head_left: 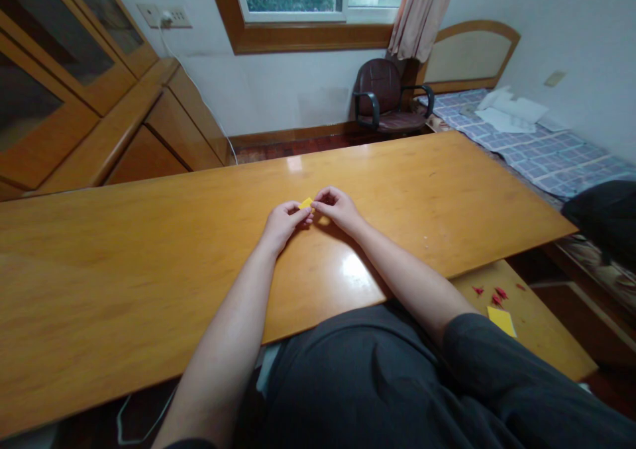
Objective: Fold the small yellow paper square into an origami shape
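A small folded piece of yellow paper (306, 203) is held just above the wooden table (149, 250), near its middle. My left hand (283, 222) pinches the paper's left side with curled fingers. My right hand (338, 207) pinches its right side, fingers closed on it. The two hands meet fingertip to fingertip over the paper, and most of the paper is hidden by the fingers.
A lower wooden stand (536, 330) at the right holds a yellow paper sheet (501, 320) and a few small red folded pieces (494, 295). Beyond the table stand a dark office chair (385, 95), a bed (536, 144) with white papers, and wooden cabinets (89, 98) at left.
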`<state>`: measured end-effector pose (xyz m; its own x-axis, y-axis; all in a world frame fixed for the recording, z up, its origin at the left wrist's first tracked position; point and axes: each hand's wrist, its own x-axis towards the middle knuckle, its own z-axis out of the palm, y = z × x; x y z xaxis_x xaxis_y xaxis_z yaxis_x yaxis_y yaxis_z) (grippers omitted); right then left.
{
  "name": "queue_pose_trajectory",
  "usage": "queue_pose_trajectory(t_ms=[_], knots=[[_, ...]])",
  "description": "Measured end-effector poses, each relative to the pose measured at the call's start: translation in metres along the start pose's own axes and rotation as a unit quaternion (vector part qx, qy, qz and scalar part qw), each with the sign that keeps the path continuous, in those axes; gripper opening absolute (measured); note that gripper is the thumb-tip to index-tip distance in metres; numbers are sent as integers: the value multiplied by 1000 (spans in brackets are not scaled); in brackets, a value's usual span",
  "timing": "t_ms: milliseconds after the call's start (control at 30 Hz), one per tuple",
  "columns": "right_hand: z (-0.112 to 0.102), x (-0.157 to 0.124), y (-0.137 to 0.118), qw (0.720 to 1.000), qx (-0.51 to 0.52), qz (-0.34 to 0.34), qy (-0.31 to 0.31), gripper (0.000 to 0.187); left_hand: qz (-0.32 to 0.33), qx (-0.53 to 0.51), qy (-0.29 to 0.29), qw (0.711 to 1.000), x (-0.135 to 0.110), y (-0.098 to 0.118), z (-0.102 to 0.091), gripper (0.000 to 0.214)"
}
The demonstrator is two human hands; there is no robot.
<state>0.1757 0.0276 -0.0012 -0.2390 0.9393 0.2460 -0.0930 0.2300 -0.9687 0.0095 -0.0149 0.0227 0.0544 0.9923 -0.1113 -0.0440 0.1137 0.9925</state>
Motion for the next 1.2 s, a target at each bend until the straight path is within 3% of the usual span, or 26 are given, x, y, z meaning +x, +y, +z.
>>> queue_pose_trajectory(t_ms=[533, 833, 1200], knots=[[-2, 2, -2, 999, 3, 12, 38, 29, -17, -8, -9, 1000, 2, -4, -3, 43], [-2, -1, -9, 999, 34, 19, -14, 35, 5, -14, 7, 1000, 4, -7, -4, 43], [-2, 0, -4, 1000, 0, 2, -7, 28, 21, 4, -8, 1000, 8, -15, -6, 41]])
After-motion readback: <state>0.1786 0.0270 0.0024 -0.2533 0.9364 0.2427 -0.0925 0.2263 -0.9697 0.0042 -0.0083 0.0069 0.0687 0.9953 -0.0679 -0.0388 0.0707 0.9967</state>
